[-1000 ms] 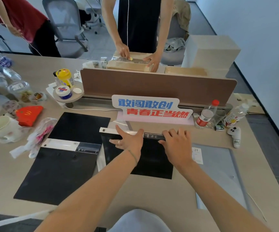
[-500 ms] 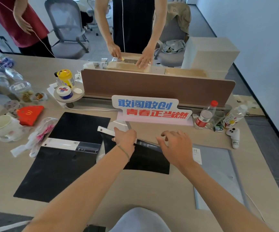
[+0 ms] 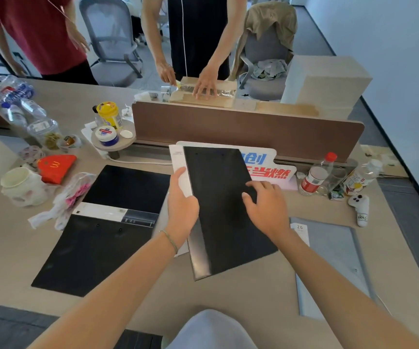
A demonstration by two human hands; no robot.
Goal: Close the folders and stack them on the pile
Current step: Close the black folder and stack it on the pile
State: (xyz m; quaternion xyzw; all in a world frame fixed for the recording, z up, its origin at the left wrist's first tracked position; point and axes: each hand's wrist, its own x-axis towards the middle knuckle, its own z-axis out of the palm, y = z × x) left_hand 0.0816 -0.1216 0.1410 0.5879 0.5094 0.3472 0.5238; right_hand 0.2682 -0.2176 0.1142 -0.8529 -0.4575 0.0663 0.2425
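Left hand [image 3: 182, 205] fingers clasped black folder's [image 3: 224, 210] left edge, right hand [image 3: 266, 207] fingers spread flat on it, open folder [image 3: 102, 230] lay left on table [image 3: 241, 298], bare near edge.

- The raised black plastic folder [image 3: 218, 210] covers the left half of the blue-and-red lettered sign [image 3: 266, 167] at centre frame.
- The left hand [image 3: 182, 205] hides part of the folder's white spine.
- Print on the open flat black folder's [image 3: 102, 230] label strip is too small to read.
- The top edge cuts off both people standing beyond the bench [image 3: 14, 248].
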